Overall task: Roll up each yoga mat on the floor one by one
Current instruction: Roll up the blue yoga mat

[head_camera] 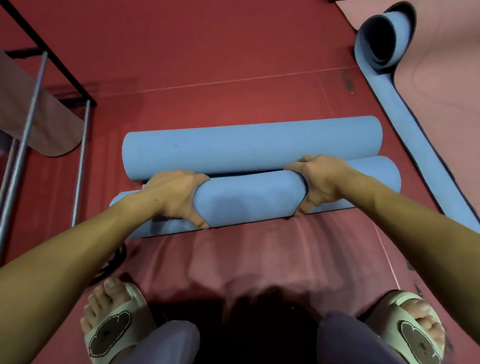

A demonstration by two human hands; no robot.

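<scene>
Slippered feet [113, 325] stand at six o'clock on the red floor [226, 57]. Both hands clamp the near blue roll [251, 199] at centre: left hand [175, 197] and right hand [321, 181] with fingers curled over its top, thumbs underneath. A second roll [252, 146] touches it at twelve. A half-rolled mat [394, 70] lies at two; metal rack [35, 114] at ten.

Both my hands grip the near blue roll [251, 199]: left hand [175, 197] and right hand [321, 184] wrapped over it, thumbs toward me. Second rolled blue mat [252, 146] lies just beyond, touching. Half-unrolled blue mat [387, 51] sits far right on red floor [198, 45].
</scene>
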